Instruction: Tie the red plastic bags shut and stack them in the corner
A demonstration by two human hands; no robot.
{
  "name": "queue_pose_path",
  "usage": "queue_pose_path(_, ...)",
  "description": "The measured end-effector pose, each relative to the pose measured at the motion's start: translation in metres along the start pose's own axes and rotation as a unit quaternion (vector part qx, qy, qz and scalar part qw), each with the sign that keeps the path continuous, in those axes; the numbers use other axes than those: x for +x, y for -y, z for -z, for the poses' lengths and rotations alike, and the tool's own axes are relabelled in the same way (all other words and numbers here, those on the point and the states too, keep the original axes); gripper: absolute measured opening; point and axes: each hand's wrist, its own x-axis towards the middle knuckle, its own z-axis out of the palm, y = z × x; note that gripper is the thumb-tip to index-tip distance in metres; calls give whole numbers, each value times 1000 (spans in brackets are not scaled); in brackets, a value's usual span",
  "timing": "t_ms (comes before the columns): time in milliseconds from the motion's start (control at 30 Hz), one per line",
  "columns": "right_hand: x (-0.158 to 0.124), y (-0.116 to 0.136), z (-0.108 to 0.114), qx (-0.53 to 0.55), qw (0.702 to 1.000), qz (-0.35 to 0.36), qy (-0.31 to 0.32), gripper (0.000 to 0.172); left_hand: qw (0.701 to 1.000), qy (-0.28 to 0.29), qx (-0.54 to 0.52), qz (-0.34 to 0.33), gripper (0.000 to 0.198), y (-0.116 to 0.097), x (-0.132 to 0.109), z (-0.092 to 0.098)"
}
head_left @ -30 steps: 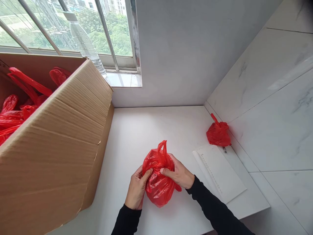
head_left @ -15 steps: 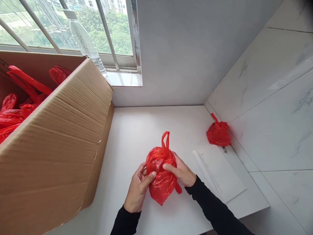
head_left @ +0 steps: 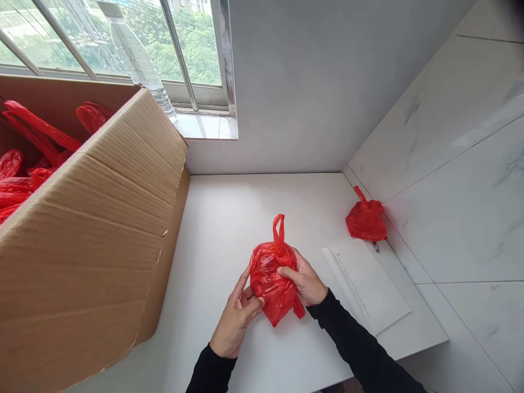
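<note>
Between my two hands is a shiny red plastic bag (head_left: 272, 284), knotted, with a looped handle standing up at its top and a pointed corner hanging down. My right hand (head_left: 305, 278) grips its right side, thumb across the front and fingers behind. At the lower left, my left hand (head_left: 237, 316) holds the bag's edge between thumb and fingers. What the bag contains is hidden. The bag is over the white table (head_left: 229, 207).
To the left stands a large cardboard box (head_left: 110, 229) holding several red bags (head_left: 41, 136). A second red bag (head_left: 365, 220) sits by the right wall, a pen (head_left: 376, 246) partly under it. Nearby lies a white printed sheet (head_left: 372, 286). A clear bottle (head_left: 139, 60) stands on the windowsill.
The red bag has shifted slightly up and right in my hands. My left thumb has slid lower along its edge. The view has tilted a little.
</note>
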Motion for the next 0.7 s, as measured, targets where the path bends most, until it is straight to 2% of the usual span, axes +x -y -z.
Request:
queue_pose_path(133,-6,7,-2,-26,999,-5,24,63,1000,-22,-13,-16,94,2,3,-2)
queue_pose_path(300,-12,4,1,-70,995,-4,75,72,999,-49,-15,2,67,1,10,2)
queue_pose_path(433,-11,-6,5,-76,996,6,44,64,997,-71,5,6,58,0,10,-1)
queue_pose_path(567,-9,-3,4,-48,998,16,35,56,999,-35,-20,-15,62,-1,5,-13)
queue_pose_path(700,-11,5,2,-43,998,9,33,61,999,-11,-30,-33,76,1,5,-15)
